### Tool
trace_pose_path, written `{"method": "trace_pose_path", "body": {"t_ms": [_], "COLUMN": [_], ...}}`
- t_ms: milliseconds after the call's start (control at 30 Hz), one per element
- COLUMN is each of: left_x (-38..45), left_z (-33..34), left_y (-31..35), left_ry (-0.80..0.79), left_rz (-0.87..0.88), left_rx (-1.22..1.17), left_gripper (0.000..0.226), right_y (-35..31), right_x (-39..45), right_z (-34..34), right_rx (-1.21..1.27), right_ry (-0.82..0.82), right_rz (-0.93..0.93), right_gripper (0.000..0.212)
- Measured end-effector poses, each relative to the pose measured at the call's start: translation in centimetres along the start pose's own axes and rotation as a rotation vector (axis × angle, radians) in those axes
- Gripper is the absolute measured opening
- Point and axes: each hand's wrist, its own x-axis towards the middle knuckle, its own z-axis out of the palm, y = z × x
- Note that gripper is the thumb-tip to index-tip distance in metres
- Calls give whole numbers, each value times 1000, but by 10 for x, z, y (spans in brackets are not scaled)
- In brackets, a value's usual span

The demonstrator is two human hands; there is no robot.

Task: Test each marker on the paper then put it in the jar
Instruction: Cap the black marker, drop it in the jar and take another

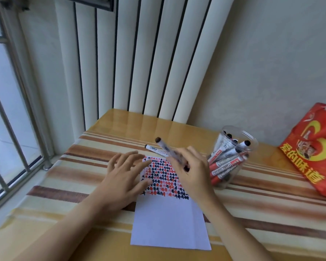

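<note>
A white sheet of paper lies on the striped table, its upper half filled with red and black marks. My left hand rests flat on the paper's left edge with fingers spread. My right hand grips a black marker above the paper, the dark rear end pointing up and left, its tip hidden by my fingers. A second marker lies on the table just beyond the paper. To the right a clear plastic jar lies tilted and holds several red and black markers.
A red printed bag sits at the far right of the table. White vertical slats lean against the wall behind. A barred window runs along the left side. A striped cloth covers the wooden table.
</note>
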Motion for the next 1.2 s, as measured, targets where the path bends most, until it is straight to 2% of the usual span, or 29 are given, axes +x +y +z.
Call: {"method": "trace_pose_path", "body": {"t_ms": [167,233,333,433,633,733,867,1033,1200], "left_x": [-3,-2,-3,-2,2,3,2,5,8], "left_z": [5,4,4,4,7,10,7,9,14], "left_y": [18,21,21,22,32,43,45,42,35], "left_ry": [-66,-74,-49,-43,-65,-68,-43,-17,-31], "left_rz": [160,210,228,228,318,348,352,345,344], "left_rx": [-178,-256,-290,-187,90,101,99,151,196], "left_gripper": [46,34,31,26,27,26,23,15,18], "right_y": [-30,-29,-22,-13,8,-8,-19,-15,-15], "right_x": [-48,-59,-61,-57,-55,-62,-64,-63,-66], "right_z": [-15,-17,-31,-45,-58,-44,-25,-20,-8], "right_rx": [713,863,921,794,107,-90,-274,-352,-499], "right_ry": [-94,-153,-251,-340,-429,-483,-409,-352,-336], "right_rz": [441,545,559,498,50,-40,-113,-148,-203], "right_gripper": [4,5,12,15,15,25,36,30,27]}}
